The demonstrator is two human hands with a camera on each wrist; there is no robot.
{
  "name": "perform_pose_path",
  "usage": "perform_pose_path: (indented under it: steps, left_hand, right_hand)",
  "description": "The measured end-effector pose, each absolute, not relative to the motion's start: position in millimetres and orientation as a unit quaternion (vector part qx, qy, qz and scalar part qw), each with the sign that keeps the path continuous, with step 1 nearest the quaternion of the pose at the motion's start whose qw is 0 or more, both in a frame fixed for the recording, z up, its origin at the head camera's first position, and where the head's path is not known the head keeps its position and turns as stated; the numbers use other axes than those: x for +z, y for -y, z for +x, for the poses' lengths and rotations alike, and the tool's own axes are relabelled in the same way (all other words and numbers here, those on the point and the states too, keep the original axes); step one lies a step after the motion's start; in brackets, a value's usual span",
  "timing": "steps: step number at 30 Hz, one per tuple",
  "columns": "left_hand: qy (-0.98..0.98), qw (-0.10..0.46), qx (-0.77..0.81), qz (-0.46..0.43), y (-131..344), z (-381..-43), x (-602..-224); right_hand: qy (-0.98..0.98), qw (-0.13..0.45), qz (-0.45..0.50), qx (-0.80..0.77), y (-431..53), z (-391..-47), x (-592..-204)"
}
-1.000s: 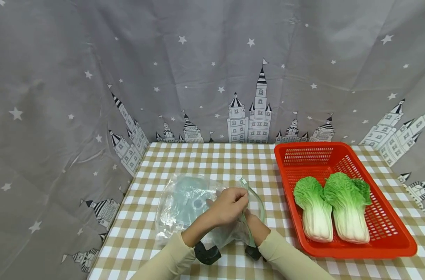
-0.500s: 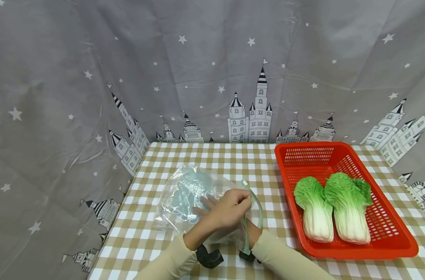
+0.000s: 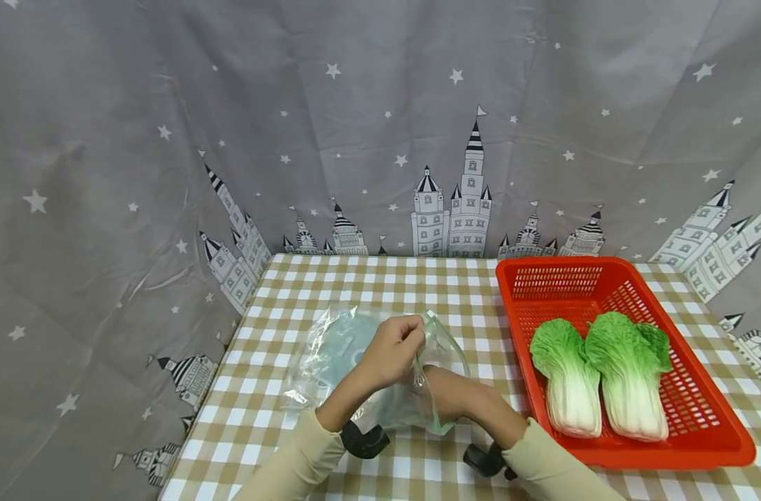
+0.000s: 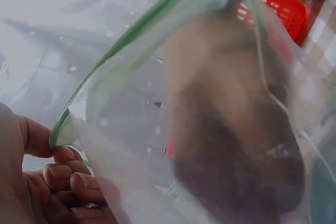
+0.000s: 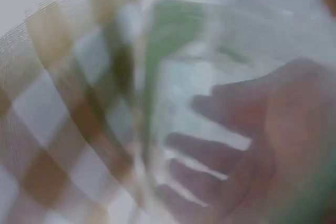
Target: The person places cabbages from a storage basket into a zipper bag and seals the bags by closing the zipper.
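A clear plastic zip bag (image 3: 311, 362) with a green zip edge lies on the table, a pale blue-green area showing through it. My left hand (image 3: 389, 351) pinches the green edge of its mouth between thumb and fingers, as the left wrist view shows at the zip strip (image 4: 113, 48). Through that mouth reaches my right hand (image 3: 446, 393), whose fingers are inside the bag. Seen blurred in the right wrist view, the fingers (image 5: 205, 153) of this hand are spread and fairly straight, with nothing gripped between them.
To the right stands a red plastic basket (image 3: 725, 445) with slotted walls. Two Chinese cabbages, one on the left (image 3: 571, 400) and one on the right (image 3: 634, 403), lie in it. A checked cloth (image 3: 230, 431) covers the table, and a grey curtain (image 3: 368, 42) hangs behind.
My right hand first reached deep into the bag with its fingers spread, then drew back to the right towards the mouth. The left hand moved slightly left, keeping its pinch on the edge.
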State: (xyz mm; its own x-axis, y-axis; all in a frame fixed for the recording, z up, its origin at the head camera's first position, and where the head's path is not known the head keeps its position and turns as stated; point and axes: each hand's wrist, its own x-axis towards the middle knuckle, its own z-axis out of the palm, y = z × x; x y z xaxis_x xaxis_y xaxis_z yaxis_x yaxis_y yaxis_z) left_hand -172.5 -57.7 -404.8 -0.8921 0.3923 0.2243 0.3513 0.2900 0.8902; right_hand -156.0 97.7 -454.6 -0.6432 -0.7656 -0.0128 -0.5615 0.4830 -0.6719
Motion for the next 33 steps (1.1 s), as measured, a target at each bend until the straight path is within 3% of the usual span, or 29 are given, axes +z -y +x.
perform_pose_path:
  steps: [3,8,14,16,20,23,28,33]
  left_hand:
    - [-0.809,0.015,0.545,0.221,59,-176,-405]
    - [-0.815,0.019,0.538,0.216,59,-179,-407]
    - [-0.809,0.034,0.546,0.214,58,-180,-409]
    - [-0.809,0.039,0.547,0.214,58,-180,-410]
    - [-0.810,0.044,0.545,0.210,57,-180,-410]
    - [-0.809,0.050,0.548,0.208,56,-180,-411]
    - [-0.803,0.066,0.553,0.212,54,-180,-413]
    - [-0.805,0.071,0.549,0.215,54,-181,-415]
  right_hand:
    - [-0.840,0.170,-0.411,-0.311,-118,-153,-436]
    - [-0.857,0.184,-0.347,-0.333,-170,-148,-404]
    - [-0.935,0.019,-0.236,-0.265,-238,-162,-394]
    - [-0.962,-0.008,-0.168,-0.216,-258,-167,-395]
    - [-0.987,0.047,-0.030,-0.150,-291,-172,-402]
    - [-0.986,0.107,0.013,-0.125,-311,-170,-408]
    - [-0.984,0.143,0.007,-0.103,-332,-166,-416]
    - [-0.988,0.126,-0.021,-0.093,-339,-167,-423]
